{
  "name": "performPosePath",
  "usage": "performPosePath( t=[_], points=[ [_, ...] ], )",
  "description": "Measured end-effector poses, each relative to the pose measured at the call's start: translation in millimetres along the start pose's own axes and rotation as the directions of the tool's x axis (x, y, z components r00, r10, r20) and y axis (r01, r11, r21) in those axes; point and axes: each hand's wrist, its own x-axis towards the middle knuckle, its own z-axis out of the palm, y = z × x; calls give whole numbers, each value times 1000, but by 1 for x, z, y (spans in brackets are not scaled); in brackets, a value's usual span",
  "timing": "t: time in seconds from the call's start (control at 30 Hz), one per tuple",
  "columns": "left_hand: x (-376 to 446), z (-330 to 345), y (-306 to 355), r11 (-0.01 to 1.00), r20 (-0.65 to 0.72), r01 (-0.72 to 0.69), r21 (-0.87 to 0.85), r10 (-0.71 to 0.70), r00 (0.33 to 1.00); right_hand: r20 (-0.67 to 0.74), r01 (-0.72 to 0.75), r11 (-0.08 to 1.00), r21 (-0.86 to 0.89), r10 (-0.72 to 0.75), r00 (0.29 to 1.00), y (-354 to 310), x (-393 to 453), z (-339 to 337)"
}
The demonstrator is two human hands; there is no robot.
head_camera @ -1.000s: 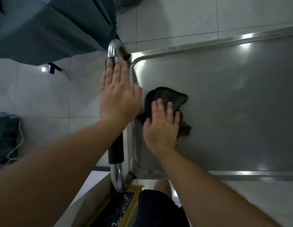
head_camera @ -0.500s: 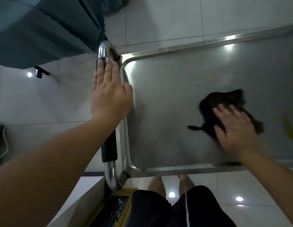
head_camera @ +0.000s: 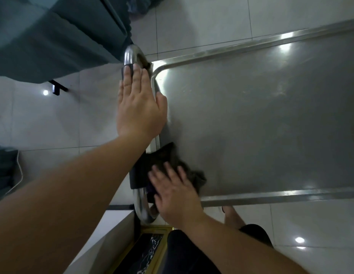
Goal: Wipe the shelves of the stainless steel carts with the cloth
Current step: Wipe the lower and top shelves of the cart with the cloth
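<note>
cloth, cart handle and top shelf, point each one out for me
cloth [head_camera: 168, 155], head view, dark fold above the fingers
cart handle [head_camera: 130, 56], head view, shiny upper bend
top shelf [head_camera: 251, 119], head view, bare steel middle

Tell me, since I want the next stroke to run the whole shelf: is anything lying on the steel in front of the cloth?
Nothing visible does. The right hand presses the dark cloth at the near left corner, and the shelf beyond it looks bare. The left hand rests on the handle, off the shelf.
</note>
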Motion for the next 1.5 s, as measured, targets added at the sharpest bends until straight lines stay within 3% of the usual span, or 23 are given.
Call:
performPosePath(
  t=[0.13, 0.2, 0.3, 0.4, 0.47, 0.53, 0.6, 0.63, 0.67, 0.73, 0.77, 0.83, 0.93, 1.0, 1.1, 1.23, 1.4, 1.5],
  points=[
    [-2, 1, 1, 1000, -4, -4, 14, 4, 1000, 66, 231, 972, -30, -229, 971, 22, -11, 0],
    [-2, 0, 0, 1000, -6, -7, 13, 7, 1000, 29, 250, 965, -80, -249, 968, 59, -35, -10],
    [-3, 0, -1, 1000, -12, -15, 4, 15, 1000, -81, 38, 990, -135, -49, 995, 149, -86, -39],
    [-2, 1, -2, 1000, -17, -15, 20, 16, 1000, -155, -295, 946, -135, 274, 949, 235, -139, -75],
    [-2, 2, -1, 999, -18, -14, 32, 15, 1000, -172, -516, 852, -82, 498, 850, 254, -154, -88],
    [-2, 3, -1, 998, -20, -13, 54, 14, 1000, -218, -689, 725, -2, 672, 708, 235, -141, -85],
    [-2, 5, -2, 997, -25, -14, 77, 16, 1000, -257, -752, 657, 53, 737, 625, 192, -115, -72],
    [-1, 5, -2, 997, -31, -14, 81, 17, 999, -253, -721, 691, 61, 709, 658, 167, -102, -63],
    [-1, 6, -2, 997, -36, -16, 81, 19, 999, -231, -647, 761, 47, 638, 734, 142, -91, -53],
    [0, 7, -2, 996, -39, -17, 84, 20, 999, -143, -375, 927, -18, 369, 918, 103, -77, -31],
    [-1, 8, -2, 996, -39, -17, 86, 20, 999, -76, -197, 979, -52, 193, 978, 92, -73, -24],
    [-2, 8, -3, 995, -37, -13, 96, 17, 999, 44, 107, 987, -117, -103, 994, 90, -68, -20],
    [-2, 6, -2, 994, -28, -27, 110, 30, 999, 104, 275, 945, -176, -260, 960, 125, -73, -31],
    [-2, 5, -3, 994, -16, -33, 102, 35, 999, 71, 235, 947, -219, -225, 972, 165, -92, -44],
    [-2, 5, -1, 995, -18, -46, 87, 48, 999, -39, -11, 977, -211, 3, 999, 234, -135, -73],
    [-4, -1, 3, 993, 1, -79, 88, 80, 997, -94, -473, 870, -138, 464, 881, 293, -186, -112],
    [-7, 1, -1, 916, 37, -320, 241, 321, 946, 47, -497, 849, -178, 512, 858, 303, -189, -125],
    [-11, 3, 3, 718, 231, -560, 415, 512, 828, 46, -510, 843, -172, 524, 851, 303, -188, -126]
  ],
)
